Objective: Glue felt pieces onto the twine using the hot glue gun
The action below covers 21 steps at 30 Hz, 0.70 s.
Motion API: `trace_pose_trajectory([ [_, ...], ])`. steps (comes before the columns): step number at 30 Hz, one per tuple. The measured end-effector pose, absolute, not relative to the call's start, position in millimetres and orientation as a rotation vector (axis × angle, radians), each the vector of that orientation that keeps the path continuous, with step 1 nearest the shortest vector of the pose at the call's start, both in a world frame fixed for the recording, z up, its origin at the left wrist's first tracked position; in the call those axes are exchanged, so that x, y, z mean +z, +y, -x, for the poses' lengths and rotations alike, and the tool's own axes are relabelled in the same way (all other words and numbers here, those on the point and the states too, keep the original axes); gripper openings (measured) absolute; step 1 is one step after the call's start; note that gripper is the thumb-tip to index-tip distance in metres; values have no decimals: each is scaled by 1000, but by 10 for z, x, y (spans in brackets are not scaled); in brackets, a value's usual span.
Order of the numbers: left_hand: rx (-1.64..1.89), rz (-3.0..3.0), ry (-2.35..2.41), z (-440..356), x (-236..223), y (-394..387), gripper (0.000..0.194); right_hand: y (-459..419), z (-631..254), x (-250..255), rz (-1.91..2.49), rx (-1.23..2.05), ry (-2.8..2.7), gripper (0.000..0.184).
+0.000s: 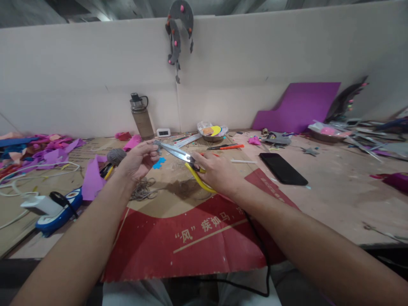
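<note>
My right hand (215, 170) grips a pair of scissors (178, 154) with yellow handles, its blades pointing left over the cardboard. At the blade tips, my left hand (143, 160) pinches a small grey piece (157, 146), maybe yarn or felt; the fingers partly cover it. Below that hand lies a loose tangle of grey yarn (143, 190). A grey yarn ball (116, 157) rests just left of the left hand, and a blue flower-like cutout (159, 163) lies under the blades.
A red and tan cardboard sheet (191, 250) covers the table's front. Left are a power strip (60, 216) and coloured scraps (51, 153). A bottle (142, 119), a bowl (213, 132) and orange cutter (232, 146) stand behind; a phone (283, 168) lies right. A black cable crosses the front edge.
</note>
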<state>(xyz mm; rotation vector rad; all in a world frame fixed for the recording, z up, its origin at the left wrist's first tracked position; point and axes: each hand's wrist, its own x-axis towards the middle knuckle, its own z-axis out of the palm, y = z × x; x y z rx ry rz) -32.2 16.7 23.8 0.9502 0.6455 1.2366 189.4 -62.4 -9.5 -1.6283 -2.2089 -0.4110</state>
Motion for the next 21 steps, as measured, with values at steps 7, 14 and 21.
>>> trace_pose_trajectory([
  [7, 1227, -964, 653, 326, 231, 172, 20, -632, -1887, -90, 1611, -403, -2204, 37],
  [14, 1223, -1010, 673, 335, 243, 177, 20, -610, -1929, -104, 1539, -125, -2083, 36],
  [21, 1280, -1125, 754, 310, 217, 162, 22, -489, -1990, -161, 1316, 56, -1970, 43],
])
